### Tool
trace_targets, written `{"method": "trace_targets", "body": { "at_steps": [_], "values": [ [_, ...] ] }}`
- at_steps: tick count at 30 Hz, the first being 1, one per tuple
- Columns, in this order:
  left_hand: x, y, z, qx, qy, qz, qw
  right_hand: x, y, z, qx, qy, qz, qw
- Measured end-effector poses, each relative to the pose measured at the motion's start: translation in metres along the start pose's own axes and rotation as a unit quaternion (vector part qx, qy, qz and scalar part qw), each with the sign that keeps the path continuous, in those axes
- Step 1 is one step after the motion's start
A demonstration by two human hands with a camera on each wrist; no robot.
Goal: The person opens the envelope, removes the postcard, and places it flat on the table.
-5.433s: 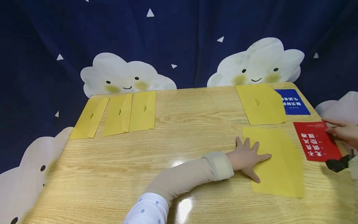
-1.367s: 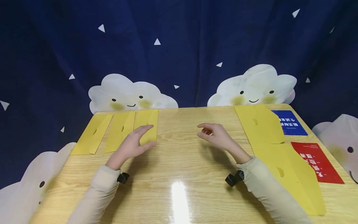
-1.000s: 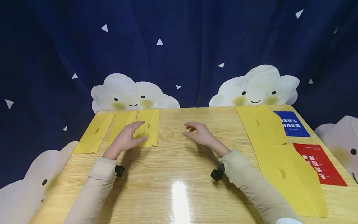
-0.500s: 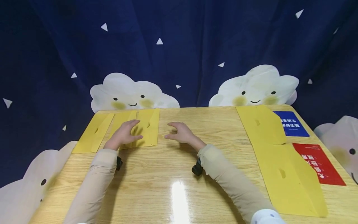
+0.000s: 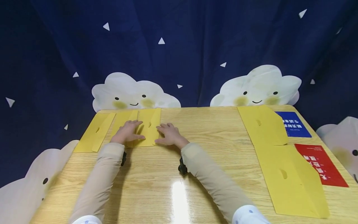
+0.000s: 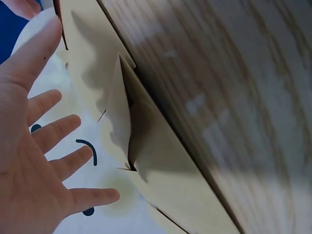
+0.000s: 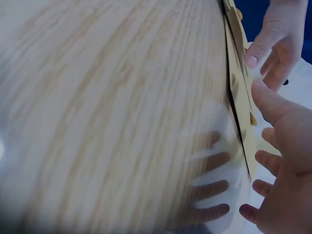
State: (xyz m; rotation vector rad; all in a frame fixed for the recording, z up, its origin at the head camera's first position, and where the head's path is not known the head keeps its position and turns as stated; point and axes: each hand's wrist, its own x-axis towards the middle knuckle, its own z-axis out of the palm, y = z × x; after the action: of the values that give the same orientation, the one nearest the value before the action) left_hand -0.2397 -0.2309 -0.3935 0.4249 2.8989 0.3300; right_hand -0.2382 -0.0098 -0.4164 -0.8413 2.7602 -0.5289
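Observation:
Three narrow yellow envelopes lie side by side at the back left in the head view: the leftmost envelope (image 5: 90,133), the middle envelope (image 5: 123,115) and the rightmost envelope (image 5: 152,130). My left hand (image 5: 127,132) is over the middle and rightmost envelopes, fingers spread. At the right edge of the rightmost one is my right hand (image 5: 170,135), fingers apart and slightly bent; whether it touches the paper I cannot tell. The left wrist view shows the left palm (image 6: 29,161) holding nothing and an envelope (image 6: 161,161) gaping a little. In the right wrist view the right hand (image 7: 290,151) holds nothing.
Two larger yellow envelopes, a far one (image 5: 261,127) and a near one (image 5: 285,186), lie on the right with flaps spread out. Partly covered by them are a blue card (image 5: 299,126) and a red card (image 5: 327,168). A dark cloud-print curtain (image 5: 195,46) hangs behind the wooden table (image 5: 156,193).
Earlier my left hand was on the near right envelope and my right hand on the red card. Both hands have since moved to the left-hand envelopes, the right one still travelling leftward over the last second.

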Motion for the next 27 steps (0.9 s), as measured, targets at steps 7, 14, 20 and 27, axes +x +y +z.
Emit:
{"method": "trace_targets", "body": {
  "at_steps": [7, 14, 20, 27],
  "values": [
    [0.0057, 0.0033, 0.0040, 0.018, -0.019, -0.004, 0.9997, 0.0033, -0.0070, 0.0052, -0.032, -0.046, 0.017, 0.9983],
    [0.0082, 0.0038, 0.0069, 0.023, -0.023, -0.011, 0.9994, 0.0050, -0.0081, 0.0087, -0.057, -0.064, 0.015, 0.9962],
    [0.0074, 0.0063, 0.0068, 0.017, -0.026, -0.004, 0.9995, 0.0034, -0.0066, 0.0059, -0.058, -0.067, 0.015, 0.9959],
    [0.0075, 0.0099, 0.0102, 0.029, -0.023, 0.015, 0.9992, -0.0016, -0.0024, 0.0040, -0.066, -0.077, 0.016, 0.9947]
  ]
}}
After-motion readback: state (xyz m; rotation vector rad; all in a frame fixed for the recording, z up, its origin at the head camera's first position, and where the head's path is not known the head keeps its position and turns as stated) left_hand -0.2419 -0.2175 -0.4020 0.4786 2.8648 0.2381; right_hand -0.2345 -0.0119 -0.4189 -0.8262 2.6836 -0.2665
